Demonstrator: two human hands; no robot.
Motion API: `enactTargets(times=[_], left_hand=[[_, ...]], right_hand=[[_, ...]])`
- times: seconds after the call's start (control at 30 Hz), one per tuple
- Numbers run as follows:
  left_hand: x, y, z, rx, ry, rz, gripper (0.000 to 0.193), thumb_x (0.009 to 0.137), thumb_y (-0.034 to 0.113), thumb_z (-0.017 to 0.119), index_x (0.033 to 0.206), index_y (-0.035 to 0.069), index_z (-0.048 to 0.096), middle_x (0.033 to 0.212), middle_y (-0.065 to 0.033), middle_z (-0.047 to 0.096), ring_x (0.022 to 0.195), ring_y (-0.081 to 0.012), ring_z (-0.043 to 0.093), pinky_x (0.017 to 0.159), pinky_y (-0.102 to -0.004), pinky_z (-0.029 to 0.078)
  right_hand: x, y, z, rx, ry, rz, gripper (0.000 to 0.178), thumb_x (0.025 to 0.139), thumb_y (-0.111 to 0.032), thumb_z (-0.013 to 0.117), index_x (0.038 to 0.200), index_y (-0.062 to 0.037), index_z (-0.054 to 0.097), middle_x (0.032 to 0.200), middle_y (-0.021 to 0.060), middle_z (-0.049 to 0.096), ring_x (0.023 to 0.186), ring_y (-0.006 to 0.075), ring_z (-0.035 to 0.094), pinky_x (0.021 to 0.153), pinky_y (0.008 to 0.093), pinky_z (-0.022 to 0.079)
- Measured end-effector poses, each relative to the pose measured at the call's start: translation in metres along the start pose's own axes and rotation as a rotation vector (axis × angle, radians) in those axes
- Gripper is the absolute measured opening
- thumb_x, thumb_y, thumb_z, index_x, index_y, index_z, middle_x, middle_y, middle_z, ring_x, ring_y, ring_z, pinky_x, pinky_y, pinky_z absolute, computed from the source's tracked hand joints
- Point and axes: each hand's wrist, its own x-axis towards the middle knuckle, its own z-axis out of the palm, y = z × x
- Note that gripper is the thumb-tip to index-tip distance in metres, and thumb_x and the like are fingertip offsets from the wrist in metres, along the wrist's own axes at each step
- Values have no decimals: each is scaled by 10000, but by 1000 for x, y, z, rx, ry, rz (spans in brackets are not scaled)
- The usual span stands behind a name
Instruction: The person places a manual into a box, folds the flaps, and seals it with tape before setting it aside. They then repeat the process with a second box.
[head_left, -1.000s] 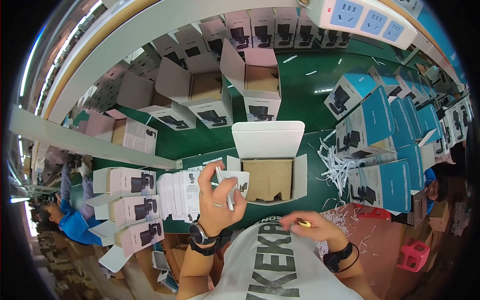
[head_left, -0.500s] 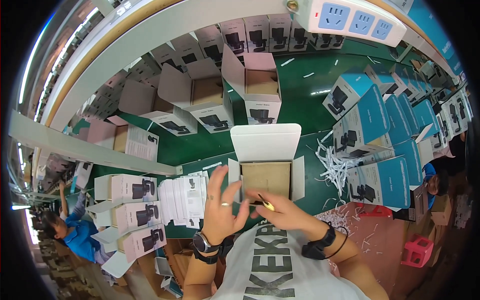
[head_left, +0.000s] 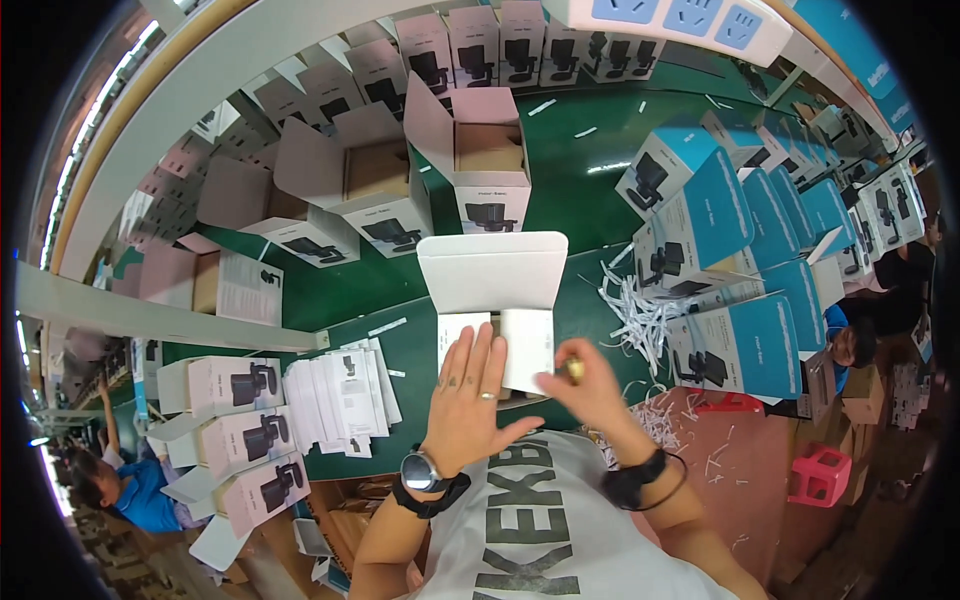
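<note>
A white carton (head_left: 494,274) stands before me with its long lid raised at the far side. Its two side flaps are folded inward over the top. My left hand (head_left: 465,395) lies flat on the left flap, fingers stretched and thumb out to the right. At the right flap (head_left: 527,350), my right hand (head_left: 590,385) has its fingertips against the lower edge. A small yellow tool (head_left: 574,369) is held in that hand, mostly covered by the fingers; its kind cannot be made out. The folded flaps hide nearly all of the carton's inside.
Folded white leaflets (head_left: 345,395) lie to the left, beside stacked open cartons (head_left: 250,385). Behind are more open cartons (head_left: 490,180). Shredded white paper (head_left: 640,315) and blue-lidded cartons (head_left: 745,340) fill the right. A power strip (head_left: 690,18) hangs overhead. A person in blue (head_left: 140,490) is at far left.
The carton's side flaps have been folded in over the brown insert. My left hand has come down flat onto them, and my right hand has moved right with the yellow tool.
</note>
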Motion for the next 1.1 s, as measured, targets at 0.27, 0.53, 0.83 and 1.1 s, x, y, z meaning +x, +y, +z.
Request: enactTargets(times=[0.27, 0.53, 0.83, 1.1], left_hand=[[1, 2, 40, 342, -21, -29, 959, 817, 574, 781, 1580, 94, 453, 1649, -275, 337, 1494, -505, 349, 1201, -622, 295], [2, 5, 45, 382, 10, -35, 960, 811, 620, 753, 1563, 90, 480, 1652, -139, 413, 1498, -481, 359, 1201, -619, 299], [1, 5, 47, 393, 30, -34, 949, 816, 644, 737, 1547, 88, 501, 1648, -128, 425, 1494, -469, 378, 1199, -615, 307], [1, 6, 44, 403, 33, -26, 945, 815, 650, 735, 1529, 72, 517, 1636, -129, 444, 1489, -471, 385, 1196, -617, 315]], right_hand=[[18, -21, -19, -339, 94, -312, 208, 912, -143, 786, 1053, -50, 665, 842, 65, 656, 731, 190, 637, 634, 304, 488], [56, -39, -33, -692, 228, -636, 141, 891, -150, 773, 1006, -85, 725, 849, 96, 729, 731, 317, 704, 631, 383, 543], [44, -32, -32, -653, 207, -573, 141, 865, -156, 784, 977, -89, 731, 871, 83, 746, 757, 309, 726, 640, 377, 559], [44, -44, -35, -694, 67, -567, 165, 846, -125, 784, 987, -58, 732, 902, 99, 751, 769, 284, 743, 677, 345, 576]])
